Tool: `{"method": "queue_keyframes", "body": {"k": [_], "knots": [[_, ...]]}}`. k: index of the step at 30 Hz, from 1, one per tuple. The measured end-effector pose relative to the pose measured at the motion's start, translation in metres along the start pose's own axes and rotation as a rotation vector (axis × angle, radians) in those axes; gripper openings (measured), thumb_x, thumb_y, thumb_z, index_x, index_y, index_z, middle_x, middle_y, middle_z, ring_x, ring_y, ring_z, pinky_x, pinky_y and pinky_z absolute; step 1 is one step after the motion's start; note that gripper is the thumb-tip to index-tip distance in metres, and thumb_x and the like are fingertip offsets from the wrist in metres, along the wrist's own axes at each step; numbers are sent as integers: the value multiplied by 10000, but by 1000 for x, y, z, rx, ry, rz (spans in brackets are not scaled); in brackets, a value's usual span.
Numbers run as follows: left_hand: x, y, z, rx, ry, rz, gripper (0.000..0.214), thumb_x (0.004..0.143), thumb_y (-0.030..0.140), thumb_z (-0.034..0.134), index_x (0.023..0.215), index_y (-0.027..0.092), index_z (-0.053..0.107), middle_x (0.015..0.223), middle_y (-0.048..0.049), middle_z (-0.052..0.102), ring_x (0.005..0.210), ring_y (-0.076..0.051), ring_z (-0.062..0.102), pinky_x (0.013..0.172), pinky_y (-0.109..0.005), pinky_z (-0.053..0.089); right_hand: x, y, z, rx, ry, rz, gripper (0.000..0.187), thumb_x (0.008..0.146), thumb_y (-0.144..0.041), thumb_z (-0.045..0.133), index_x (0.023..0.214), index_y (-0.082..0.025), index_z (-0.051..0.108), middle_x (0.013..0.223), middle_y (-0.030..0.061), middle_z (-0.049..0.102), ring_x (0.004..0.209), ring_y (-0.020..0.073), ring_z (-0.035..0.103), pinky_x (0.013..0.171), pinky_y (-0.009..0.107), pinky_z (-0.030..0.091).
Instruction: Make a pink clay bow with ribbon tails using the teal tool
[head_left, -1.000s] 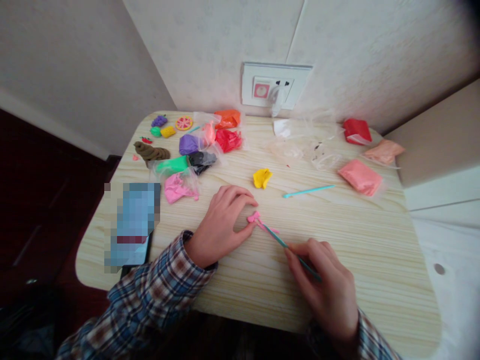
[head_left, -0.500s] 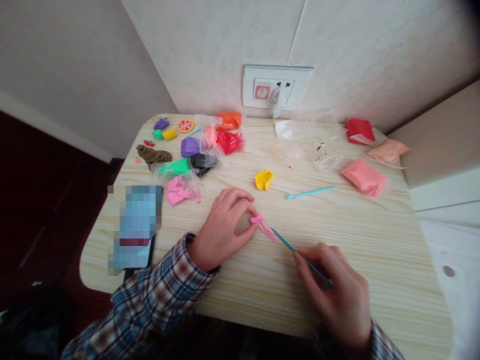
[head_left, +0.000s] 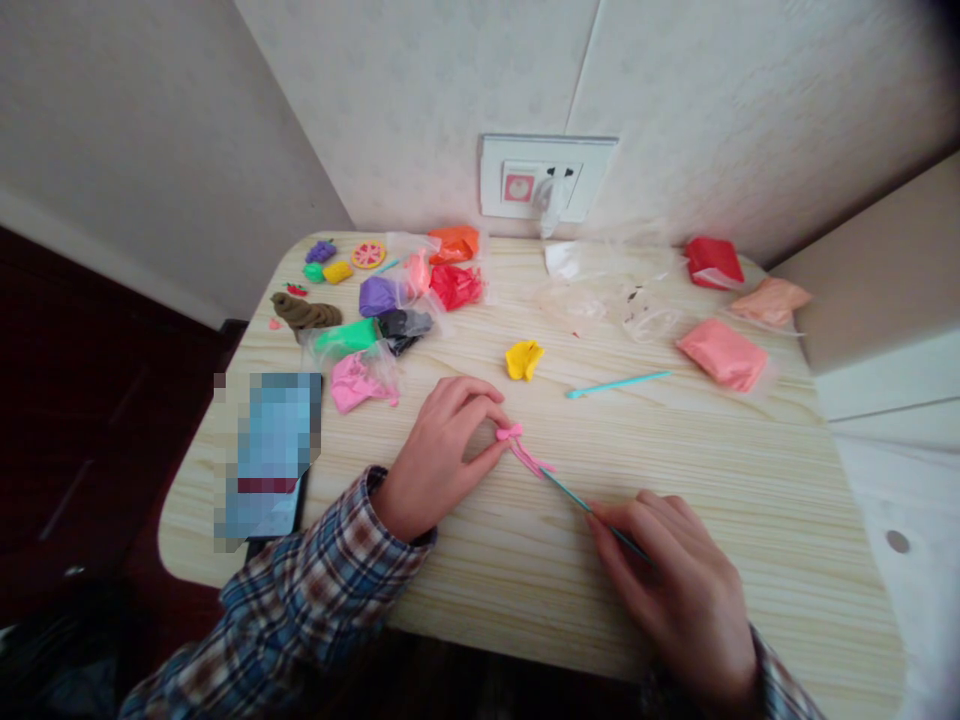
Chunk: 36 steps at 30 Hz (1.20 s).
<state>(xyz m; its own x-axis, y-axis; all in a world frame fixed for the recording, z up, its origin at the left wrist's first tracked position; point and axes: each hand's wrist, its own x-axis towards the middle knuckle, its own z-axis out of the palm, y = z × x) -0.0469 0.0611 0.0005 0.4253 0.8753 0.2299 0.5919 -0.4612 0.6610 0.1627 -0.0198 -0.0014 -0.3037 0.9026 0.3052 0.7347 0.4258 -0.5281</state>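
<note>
Pink clay shape [head_left: 517, 445], a small knot with thin tails trailing toward the lower right, lies flat near the middle of a pale wood-grain tabletop [head_left: 675, 470], just in front of the person. The left hand [head_left: 442, 450], in a plaid sleeve, rests on the wood with its grip closed: thumb and forefinger pinch the knotted end, seemingly to pin the soft piece so that it cannot slide. The right hand [head_left: 675, 590] has its grip closed pen-fashion around a slim teal modelling tool [head_left: 577, 500], held low and slanted so that the tip meets the end of the tails; the shallow angle probably suits fine work on such a thin strip. A second teal tool [head_left: 616, 383] lies just beyond, beside a yellow clay lump [head_left: 523, 359], both within easy reach. Further back on the left is a cluster of clay in clear bags [head_left: 377, 295], purple, red, green, black, orange and pink, with a brown coil [head_left: 306, 312] and small finished fruit figures [head_left: 368, 254] at the far corner, apparently set out of harm's way. Salmon, peach and red packets [head_left: 720, 353] lie well apart on the right, near empty clear bags [head_left: 622, 300]. A phone [head_left: 274, 450], its screen blurred, lies at the left edge. A wall socket [head_left: 544, 178] sits behind the tabletop.
</note>
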Motion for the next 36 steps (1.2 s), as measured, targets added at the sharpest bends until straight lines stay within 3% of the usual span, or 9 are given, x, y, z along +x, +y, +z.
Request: {"method": "queue_keyframes", "body": {"k": [14,20,24,28,32,36], "knots": [[2,2,-3,-38,14,-20,63,819,160,609,881,171,609,1004,-61,591,1004,-196,521,900,-356,420,6,-4,0,72,-35,-52,172,844,-100,496,711,-208,483,575,-34,516,553,105,457,559,256,358],[4,3,-4,-123,28,-26,55,827,185,607,876,161,609,962,-61,621,973,-192,557,883,-341,434,2,-2,-1,86,31,90,77,837,-144,534,793,-207,543,613,-28,539,577,107,498,539,233,385],[4,4,-6,-277,37,-59,65,833,175,601,892,152,614,904,-48,649,912,-173,590,848,-317,454,2,1,2,78,90,207,19,854,-208,531,858,-217,548,658,-25,585,583,107,542,540,222,419],[3,3,-7,-453,15,-153,74,824,203,619,884,160,622,873,-36,660,855,-158,612,789,-285,474,10,2,4,115,142,332,101,885,-249,482,968,-217,528,735,4,631,627,123,596,530,225,437],[5,4,-6,-721,26,-212,87,799,204,644,866,159,613,867,-33,651,846,-147,623,773,-265,504,26,4,4,168,129,347,102,896,-253,445,960,-223,518,675,-17,590,628,121,576,558,227,432],[8,8,-6,-939,10,-332,136,758,221,687,830,151,596,838,-29,647,823,-151,644,765,-270,533,46,5,5,357,119,351,91,905,-251,410,895,-217,495,697,-20,540,623,104,524,568,222,416]]}}
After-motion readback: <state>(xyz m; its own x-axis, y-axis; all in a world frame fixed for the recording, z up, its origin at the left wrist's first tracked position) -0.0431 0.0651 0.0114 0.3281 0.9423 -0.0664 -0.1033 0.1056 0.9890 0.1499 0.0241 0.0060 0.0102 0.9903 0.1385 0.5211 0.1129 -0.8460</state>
